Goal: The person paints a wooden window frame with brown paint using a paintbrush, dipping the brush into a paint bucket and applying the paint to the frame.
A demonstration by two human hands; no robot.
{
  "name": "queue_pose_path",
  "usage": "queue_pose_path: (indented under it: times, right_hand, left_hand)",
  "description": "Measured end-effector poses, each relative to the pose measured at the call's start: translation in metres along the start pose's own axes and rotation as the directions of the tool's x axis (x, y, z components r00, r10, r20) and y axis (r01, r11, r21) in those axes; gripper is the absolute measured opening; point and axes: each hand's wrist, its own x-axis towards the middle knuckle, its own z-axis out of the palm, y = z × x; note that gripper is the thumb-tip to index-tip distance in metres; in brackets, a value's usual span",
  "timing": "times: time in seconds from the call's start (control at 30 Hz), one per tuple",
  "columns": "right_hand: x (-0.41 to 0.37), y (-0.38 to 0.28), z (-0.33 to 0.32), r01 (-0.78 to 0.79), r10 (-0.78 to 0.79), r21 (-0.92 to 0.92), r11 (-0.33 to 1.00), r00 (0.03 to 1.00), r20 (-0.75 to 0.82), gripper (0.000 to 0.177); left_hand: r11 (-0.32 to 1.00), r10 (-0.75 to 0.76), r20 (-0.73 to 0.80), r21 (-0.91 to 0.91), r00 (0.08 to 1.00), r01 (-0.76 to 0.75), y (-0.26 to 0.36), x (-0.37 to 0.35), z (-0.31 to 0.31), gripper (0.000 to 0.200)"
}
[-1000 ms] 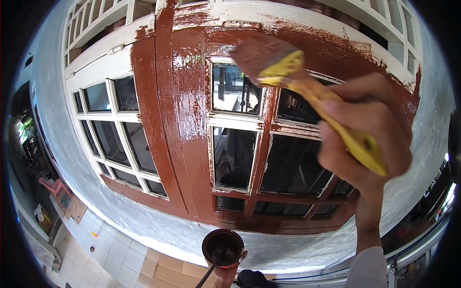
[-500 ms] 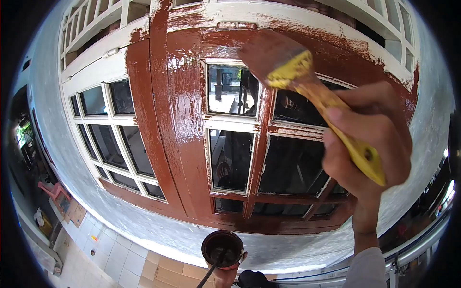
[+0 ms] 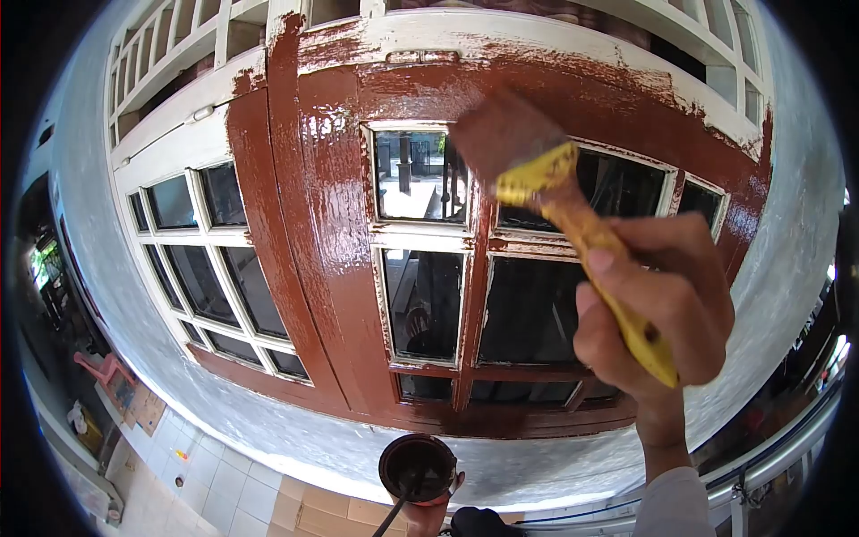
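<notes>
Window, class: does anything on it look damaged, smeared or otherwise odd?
Yes: along the white top rail, the brown paint ends in a ragged edge rather than a clean line. Brown also stains the white trim around the bright upper pane.

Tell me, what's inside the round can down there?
The can, held in the left hand, has a dark brown inside, with a thin stick slanting in over the near rim. The stick covers a strip of it, and it's too dark to tell how full it is.
</notes>
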Motion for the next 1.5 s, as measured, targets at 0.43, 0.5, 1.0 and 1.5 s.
queue_pose_path:
  times: [0.43,0.5,1.0,1.5]
  right_hand:
    - [-0.022,-0.012,0.01,-0.002,0.002,-0.002,1.0,1.0,0.017,0.042]
    - [-0.012,-0.01,0.009,0.003,-0.002,0.017,1.0,0.999,-0.054,0.037]
    - [-0.033,-0.019,0.023,-0.012,0.015,-0.067,0.998,0.999,0.043,0.036]
    - [-0.025,-0.018,0.019,0.03,-0.025,-0.061,0.998,0.996,0.086,0.039]
  left_hand:
    - [1.0,-0.002,0.012,0.027,1.0,0.001,0.0,0.001,-0.011,0.077]
    - [0.999,0.027,0.07,0.029,0.997,-0.029,-0.001,-0.002,-0.007,0.077]
    - [0.996,0.009,0.031,-0.086,0.999,-0.007,0.005,0.003,-0.007,0.076]
    - [0.999,0.035,-0.023,-0.01,0.999,-0.035,0.011,0.0,-0.004,0.076]
